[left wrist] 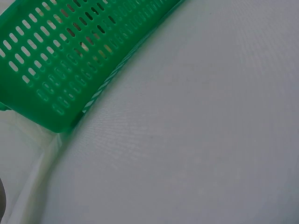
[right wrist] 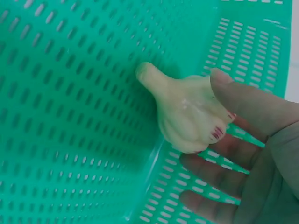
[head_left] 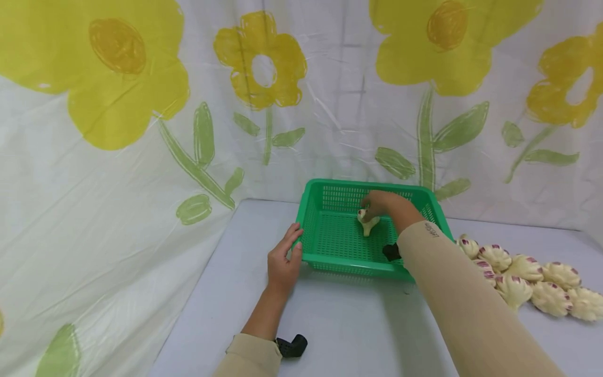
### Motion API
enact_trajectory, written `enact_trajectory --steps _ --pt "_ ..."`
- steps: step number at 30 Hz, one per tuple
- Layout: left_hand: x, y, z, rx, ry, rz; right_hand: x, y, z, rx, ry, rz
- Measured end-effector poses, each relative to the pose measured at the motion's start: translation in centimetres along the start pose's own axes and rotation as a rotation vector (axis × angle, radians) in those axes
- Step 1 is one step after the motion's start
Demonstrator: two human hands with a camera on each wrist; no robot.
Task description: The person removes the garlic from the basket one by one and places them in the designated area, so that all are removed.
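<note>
A green plastic basket (head_left: 360,266) with slotted walls stands on the white table. Inside it, my right hand (head_left: 382,203) pinches a cream garlic bulb (head_left: 367,222) with purple marks. In the right wrist view, the thumb lies on one side of the garlic bulb (right wrist: 187,109) and fingers reach behind it, while the other fingers spread apart. The bulb's stem points away from the palm. At the basket's left side, my left hand (head_left: 285,259) rests with its fairly straight fingers against the rim. The left wrist view shows the basket's slotted outer wall (left wrist: 60,56), without the hand.
Several more garlic bulbs (head_left: 523,269) lie heaped on the table to the right of the basket, partly behind the right sleeve (head_left: 461,293). A white curtain (head_left: 330,104) with yellow flowers hangs close behind the basket and along the left of the table (head_left: 344,324).
</note>
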State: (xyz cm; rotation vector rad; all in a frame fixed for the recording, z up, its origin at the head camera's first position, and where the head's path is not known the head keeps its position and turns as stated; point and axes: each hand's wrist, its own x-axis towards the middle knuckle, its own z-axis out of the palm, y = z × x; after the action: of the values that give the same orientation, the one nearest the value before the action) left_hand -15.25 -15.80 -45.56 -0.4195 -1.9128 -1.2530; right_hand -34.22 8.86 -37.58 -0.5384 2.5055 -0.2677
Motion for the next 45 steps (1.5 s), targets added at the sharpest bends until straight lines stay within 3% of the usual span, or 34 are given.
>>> enact_trajectory --steps 6,9,13,20,25,30,36,40,45 --pt "-1.1 -2.9 0.7 -0.002 0.0 0.003 0.5 1.1 0.5 -0.024 -0.012 0.03" --pt "-1.2 -3.5 0.7 -0.002 -0.006 0.004 0.4 1.4 0.7 -0.014 -0.025 0.036" --pt "-1.2 -3.6 0.6 0.0 -0.012 0.004 0.1 1.5 0.9 0.032 -0.036 0.044" --pt "-1.2 -3.4 0.6 0.016 -0.022 -0.016 -0.9 1.6 0.9 0.239 -0.066 0.035" --pt "-1.1 -3.4 0.7 0.008 -0.019 -0.016 -0.7 2.6 0.3 0.222 -0.046 -0.04" --pt "-1.1 -3.5 0.6 0.008 -0.005 -0.012 -1.8 2.7 -0.4 0.235 -0.003 -0.094" --pt "-1.0 -2.8 0.6 0.011 0.022 0.004 -4.0 3.0 -1.2 0.202 0.095 -0.164" --pt "-0.4 -1.2 0.4 0.006 0.031 0.014 -5.4 3.2 -1.8 0.148 0.175 -0.216" --pt "0.1 0.4 0.1 0.002 0.036 0.017 -8.0 3.1 -2.3 0.176 0.196 -0.289"
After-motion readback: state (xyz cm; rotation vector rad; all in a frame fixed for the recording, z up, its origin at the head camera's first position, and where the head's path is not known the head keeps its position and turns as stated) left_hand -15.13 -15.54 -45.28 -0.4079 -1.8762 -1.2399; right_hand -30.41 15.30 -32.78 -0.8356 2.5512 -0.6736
